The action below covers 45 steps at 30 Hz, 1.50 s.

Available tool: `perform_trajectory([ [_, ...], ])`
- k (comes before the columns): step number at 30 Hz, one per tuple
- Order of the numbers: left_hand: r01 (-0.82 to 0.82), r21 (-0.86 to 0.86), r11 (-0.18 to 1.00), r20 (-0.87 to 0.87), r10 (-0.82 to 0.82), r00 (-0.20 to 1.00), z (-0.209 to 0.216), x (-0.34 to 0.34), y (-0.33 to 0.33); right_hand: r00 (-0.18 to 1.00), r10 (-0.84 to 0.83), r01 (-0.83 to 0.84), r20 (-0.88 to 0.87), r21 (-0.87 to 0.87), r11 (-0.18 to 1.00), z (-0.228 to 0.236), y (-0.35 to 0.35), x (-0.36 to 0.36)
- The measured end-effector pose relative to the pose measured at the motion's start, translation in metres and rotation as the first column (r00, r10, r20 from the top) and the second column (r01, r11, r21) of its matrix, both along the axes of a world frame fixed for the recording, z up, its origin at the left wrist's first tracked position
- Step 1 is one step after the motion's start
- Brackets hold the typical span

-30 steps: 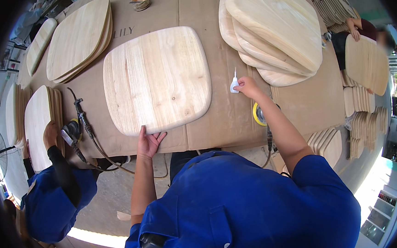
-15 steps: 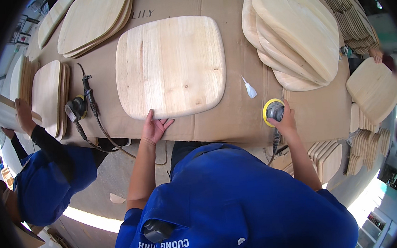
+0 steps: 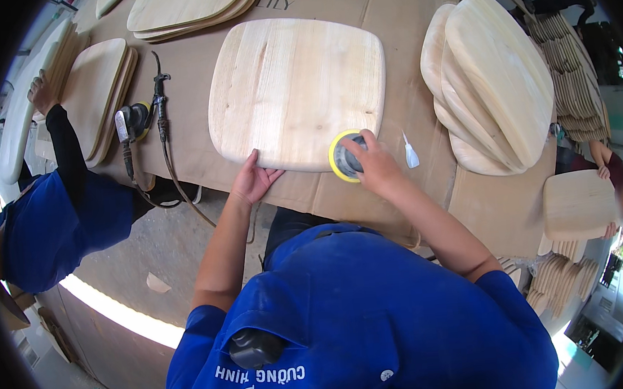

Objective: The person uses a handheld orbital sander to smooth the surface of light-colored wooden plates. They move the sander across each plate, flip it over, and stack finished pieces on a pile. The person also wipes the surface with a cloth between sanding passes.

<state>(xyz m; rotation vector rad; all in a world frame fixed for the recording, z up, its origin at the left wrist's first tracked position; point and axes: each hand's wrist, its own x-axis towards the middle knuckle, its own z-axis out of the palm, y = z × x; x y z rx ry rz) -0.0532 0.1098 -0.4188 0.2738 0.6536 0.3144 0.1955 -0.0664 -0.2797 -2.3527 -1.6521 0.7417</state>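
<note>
A pale wooden board (image 3: 297, 87) with rounded corners lies flat on the cardboard-covered table in front of me. My left hand (image 3: 254, 182) holds its near edge, the thumb at the rim and the other fingers lower, partly beneath it. In my right hand (image 3: 380, 166) is a round orbital sander (image 3: 347, 156) with a yellow pad, gripped from above. The sander is at the board's near right corner, its pad overlapping the edge; whether it presses on the wood I cannot tell. A small white bottle with a thin nozzle (image 3: 410, 154) lies right of the board.
Stacked boards stand at the right (image 3: 499, 87), far left (image 3: 190, 4) and left (image 3: 102, 86). A second sander (image 3: 133, 122) and an air hose (image 3: 162, 118) lie left. A co-worker in blue (image 3: 67, 219) handles boards at left; another person holds a board (image 3: 579, 204) at right.
My right hand has brought the sander leftward from the table's right side to the board's near right corner. My left hand stays at the near edge. The view has shifted.
</note>
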Motion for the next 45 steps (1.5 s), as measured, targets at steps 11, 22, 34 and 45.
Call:
perform_trajectory([
  [11,-0.054,-0.028,0.998,-0.01,0.054,0.999,0.005,0.003,-0.003,0.997,-0.04,0.038,0.06,0.044,0.998,-0.008,0.071,-0.013],
  [22,-0.098,-0.059,0.993,-0.052,0.095,0.994,0.006,0.006,-0.003,0.994,-0.057,0.051,0.091,0.065,0.997,-0.017,0.06,-0.008],
  [34,-0.061,-0.022,0.998,-0.04,0.06,0.997,0.003,0.004,-0.003,0.993,0.017,-0.025,0.116,0.072,0.997,-0.019,0.063,-0.013],
  [45,-0.057,-0.009,0.998,-0.049,0.057,0.997,0.003,0.004,-0.003,0.994,0.02,-0.028,0.111,0.071,0.997,-0.019,0.071,-0.017],
])
